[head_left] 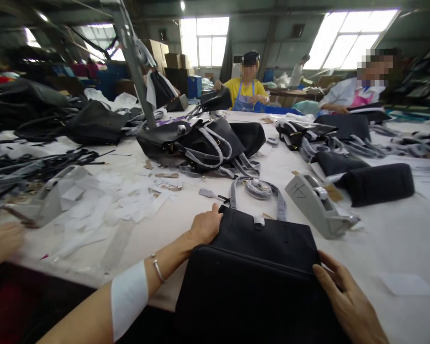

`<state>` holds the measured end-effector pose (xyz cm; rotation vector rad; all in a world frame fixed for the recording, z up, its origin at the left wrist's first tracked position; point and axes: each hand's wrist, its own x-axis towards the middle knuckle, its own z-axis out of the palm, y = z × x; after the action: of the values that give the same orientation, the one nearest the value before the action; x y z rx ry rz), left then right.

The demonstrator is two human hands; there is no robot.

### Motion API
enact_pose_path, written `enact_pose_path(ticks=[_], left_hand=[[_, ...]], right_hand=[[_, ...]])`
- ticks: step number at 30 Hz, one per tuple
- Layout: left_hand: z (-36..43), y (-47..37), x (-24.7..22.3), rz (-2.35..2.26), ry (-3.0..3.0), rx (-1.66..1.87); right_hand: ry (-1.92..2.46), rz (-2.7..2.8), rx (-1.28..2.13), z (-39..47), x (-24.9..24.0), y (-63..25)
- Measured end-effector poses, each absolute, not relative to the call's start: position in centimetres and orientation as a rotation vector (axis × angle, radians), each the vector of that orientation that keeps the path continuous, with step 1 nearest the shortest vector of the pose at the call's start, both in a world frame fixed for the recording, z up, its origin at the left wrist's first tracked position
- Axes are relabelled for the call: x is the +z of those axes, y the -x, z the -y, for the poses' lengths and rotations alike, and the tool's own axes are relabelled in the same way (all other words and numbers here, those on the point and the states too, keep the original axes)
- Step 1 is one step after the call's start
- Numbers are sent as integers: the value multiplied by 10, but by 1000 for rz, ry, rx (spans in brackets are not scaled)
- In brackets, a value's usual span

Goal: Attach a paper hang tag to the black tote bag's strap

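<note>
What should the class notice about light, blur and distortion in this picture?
Head view, background: windows burn out to white; head view, foreground: the black bag sinks into near-black low down; head view, left edge: a co-worker's hand looks blurred; head view, upper left: the post leans, perhaps lens distortion.

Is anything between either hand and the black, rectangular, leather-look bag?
Nothing visible: the left hand grips the black, rectangular, leather-look bag near its upper left corner, and the right hand touches its right edge.
</note>
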<state>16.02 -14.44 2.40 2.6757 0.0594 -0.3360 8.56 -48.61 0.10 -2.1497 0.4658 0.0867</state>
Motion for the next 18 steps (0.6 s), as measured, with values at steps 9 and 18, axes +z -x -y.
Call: enact_pose_path(ticks=[9,18], left_hand=[[139,-151,22,-133,-2665,-148],[125,-159,14,-301,-2261,-89]], right_hand=[[2057,-344,83,487,3,-88],[1970,-136,-25,468,5,-132]])
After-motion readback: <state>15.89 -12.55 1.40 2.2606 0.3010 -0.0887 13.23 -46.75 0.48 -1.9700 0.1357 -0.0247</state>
